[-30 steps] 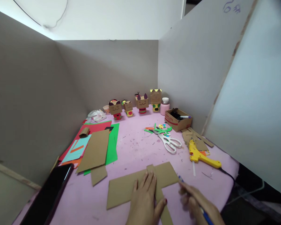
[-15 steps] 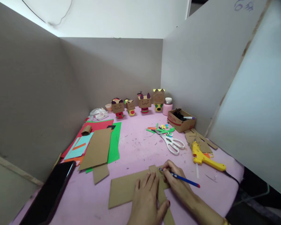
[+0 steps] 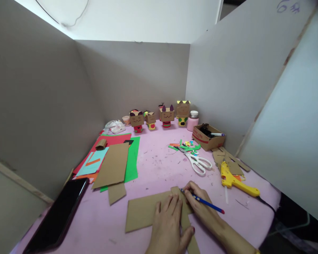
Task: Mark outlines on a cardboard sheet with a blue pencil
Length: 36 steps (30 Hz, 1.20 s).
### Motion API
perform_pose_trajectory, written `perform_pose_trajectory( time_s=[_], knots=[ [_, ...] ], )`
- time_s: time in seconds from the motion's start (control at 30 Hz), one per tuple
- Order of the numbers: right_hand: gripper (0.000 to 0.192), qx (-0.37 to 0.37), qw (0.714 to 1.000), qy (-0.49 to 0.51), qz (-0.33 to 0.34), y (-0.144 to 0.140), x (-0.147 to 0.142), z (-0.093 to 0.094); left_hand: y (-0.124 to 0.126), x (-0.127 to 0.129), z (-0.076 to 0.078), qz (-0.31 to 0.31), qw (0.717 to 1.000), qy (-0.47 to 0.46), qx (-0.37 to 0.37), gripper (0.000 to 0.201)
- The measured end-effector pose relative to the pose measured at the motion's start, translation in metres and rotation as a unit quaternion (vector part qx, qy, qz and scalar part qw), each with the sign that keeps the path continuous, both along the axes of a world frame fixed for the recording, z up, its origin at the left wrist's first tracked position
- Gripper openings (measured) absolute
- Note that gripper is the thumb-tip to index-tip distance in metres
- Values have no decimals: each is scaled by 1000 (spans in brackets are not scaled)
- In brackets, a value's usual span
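Observation:
My left hand [image 3: 168, 225] lies flat, fingers spread, on a narrow cardboard strip [image 3: 184, 218] laid across a wide brown cardboard sheet [image 3: 141, 213] at the near edge of the pink table. My right hand [image 3: 198, 204] holds a blue pen [image 3: 206, 203] with its tip near the strip's far end, right beside my left fingers. The strip runs from the sheet's far edge down toward me, partly hidden under my left hand.
White scissors [image 3: 200, 163] and coloured paper scraps lie beyond my hands. A yellow glue gun [image 3: 237, 180] and a small open box [image 3: 208, 138] are at right. Coloured paper and cardboard [image 3: 113, 165] stack at left, by a black phone [image 3: 59, 215]. Several cardboard figures [image 3: 166, 115] stand at the back.
My right hand came forward from the near edge and brought the pen tip to the strip's far end. My left hand stayed pressed on the strip. The camera shifted slightly left.

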State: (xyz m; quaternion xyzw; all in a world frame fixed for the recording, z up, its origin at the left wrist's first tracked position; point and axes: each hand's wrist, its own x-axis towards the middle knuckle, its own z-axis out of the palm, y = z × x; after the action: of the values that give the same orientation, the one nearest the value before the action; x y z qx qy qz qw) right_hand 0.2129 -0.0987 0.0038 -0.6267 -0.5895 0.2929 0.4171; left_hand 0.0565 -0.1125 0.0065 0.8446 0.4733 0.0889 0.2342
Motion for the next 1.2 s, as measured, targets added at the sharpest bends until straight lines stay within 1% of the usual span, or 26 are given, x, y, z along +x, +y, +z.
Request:
perform_pose_trajectory(
  time_s=[0.3,0.57,0.8,0.93,1.07,1.13,1.2],
  knots=[
    [19,6,998,-30,49,-1,2,0,0,1,1,-6,1000,17,-6,63],
    [18,3,998,-38,51,-10,3,0,-1,0,3,-3,1000,18,3,61],
    [17,-14,998,-31,48,-25,3,-7,-1,0,2,-4,1000,19,18,60],
    [18,-22,998,-13,58,-39,6,-10,-3,1,4,-3,999,24,23,58],
    [17,-22,997,24,64,-54,8,-16,-3,-1,1,-3,999,18,31,59],
    [19,-23,997,55,43,-59,10,-21,-2,-2,-1,-1,999,12,34,60],
    [22,-29,994,101,7,-62,12,-26,-2,-3,-3,-2,999,6,32,61]
  ],
)
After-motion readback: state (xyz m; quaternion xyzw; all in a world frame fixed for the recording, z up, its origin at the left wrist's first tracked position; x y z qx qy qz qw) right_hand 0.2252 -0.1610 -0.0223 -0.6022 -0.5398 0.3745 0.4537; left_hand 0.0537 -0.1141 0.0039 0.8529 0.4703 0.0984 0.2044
